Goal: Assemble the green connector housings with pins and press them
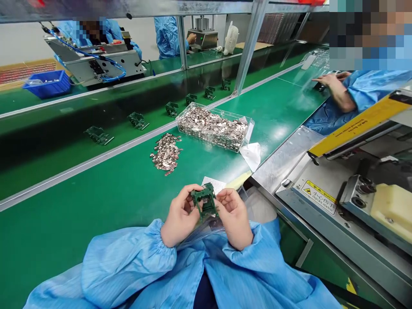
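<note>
A dark green plastic frame with an open middle is held up between my two hands at the front edge of the green table. My left hand grips its left side, the thumb reaching toward the opening. On the other side, my right hand pinches the right edge with thumb and fingers; whether a small part is also in that pinch cannot be made out. Beyond them lies a loose pile of small metal pieces. A clear plastic box full of similar metal pieces stands to the pile's right.
Several similar green frames sit in a row on the dark green strip behind a metal rail. A machine with a yellow bar stands at right, near a co-worker's hand. White crumpled material lies beside the box.
</note>
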{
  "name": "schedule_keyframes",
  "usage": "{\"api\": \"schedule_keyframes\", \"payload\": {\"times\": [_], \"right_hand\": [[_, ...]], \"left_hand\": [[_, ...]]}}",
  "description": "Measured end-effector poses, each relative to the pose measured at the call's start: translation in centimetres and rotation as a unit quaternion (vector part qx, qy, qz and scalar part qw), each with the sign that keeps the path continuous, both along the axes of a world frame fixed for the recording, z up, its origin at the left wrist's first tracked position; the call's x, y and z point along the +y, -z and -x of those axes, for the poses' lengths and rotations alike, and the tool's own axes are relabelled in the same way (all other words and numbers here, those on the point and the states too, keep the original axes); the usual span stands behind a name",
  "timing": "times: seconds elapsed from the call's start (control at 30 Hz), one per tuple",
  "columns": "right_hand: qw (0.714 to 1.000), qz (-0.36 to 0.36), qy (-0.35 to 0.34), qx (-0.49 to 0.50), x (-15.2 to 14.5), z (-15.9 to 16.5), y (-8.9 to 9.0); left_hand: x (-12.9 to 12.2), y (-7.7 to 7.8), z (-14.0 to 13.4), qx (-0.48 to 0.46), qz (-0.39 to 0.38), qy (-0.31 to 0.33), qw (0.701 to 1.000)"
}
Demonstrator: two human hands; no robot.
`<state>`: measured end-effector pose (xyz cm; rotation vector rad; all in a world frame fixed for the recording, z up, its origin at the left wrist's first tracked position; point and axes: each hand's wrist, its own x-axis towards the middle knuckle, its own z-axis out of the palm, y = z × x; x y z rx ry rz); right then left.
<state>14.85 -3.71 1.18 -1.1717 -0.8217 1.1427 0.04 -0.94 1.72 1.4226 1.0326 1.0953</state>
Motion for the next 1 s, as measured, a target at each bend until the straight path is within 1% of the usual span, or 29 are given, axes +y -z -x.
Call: {"api": "schedule_keyframes", "payload": {"times": [0.1, 0.13, 0.2, 0.27, 0.33, 0.43, 0.53, 0.67, 0.8, 0.9, 1.0], "right_hand": [[0.997, 0.011, 0.047, -0.060, -1.1, -2.3, 1.4], [0.995, 0.026, 0.043, -0.084, -1.5, -3.0, 2.2], [0.991, 0.053, -0.008, -0.121, -1.9, -3.6, 3.8], [0.987, 0.059, -0.069, -0.131, -2.0, -3.3, 5.1], [0.987, 0.047, -0.086, -0.128, -1.9, -2.4, 5.9], [0.989, 0.027, -0.073, -0.128, -2.0, -1.2, 6.6], [0.989, 0.003, -0.058, -0.134, -2.4, -0.9, 7.1], [0.985, -0.040, -0.048, -0.163, -2.7, -1.1, 7.9], [0.978, -0.073, -0.052, -0.189, -2.6, -1.3, 8.1], [0.974, -0.081, -0.055, -0.203, -2.6, -1.3, 8.1], [0.971, -0.072, -0.072, -0.218, -2.6, -1.4, 8.3]], "left_hand": [[1.4, -0.4, -0.6, -0.041, 0.009, -0.016, 0.999], [2.1, -0.3, -1.0, -0.050, 0.005, -0.021, 0.999], [3.3, 0.1, -2.2, -0.059, -0.006, -0.015, 0.998], [4.3, 0.9, -3.7, -0.066, -0.008, 0.005, 0.998], [4.8, 1.9, -5.2, -0.075, -0.001, 0.020, 0.997], [4.8, 2.9, -6.6, -0.081, 0.010, 0.048, 0.996], [4.4, 3.3, -6.8, -0.080, 0.017, 0.077, 0.994], [4.5, 3.3, -6.5, -0.095, 0.018, 0.065, 0.993], [4.7, 3.2, -6.4, -0.109, 0.035, 0.057, 0.992], [4.8, 3.0, -6.4, -0.114, 0.044, 0.059, 0.991], [4.8, 2.9, -6.4, -0.121, 0.043, 0.055, 0.990]]}}
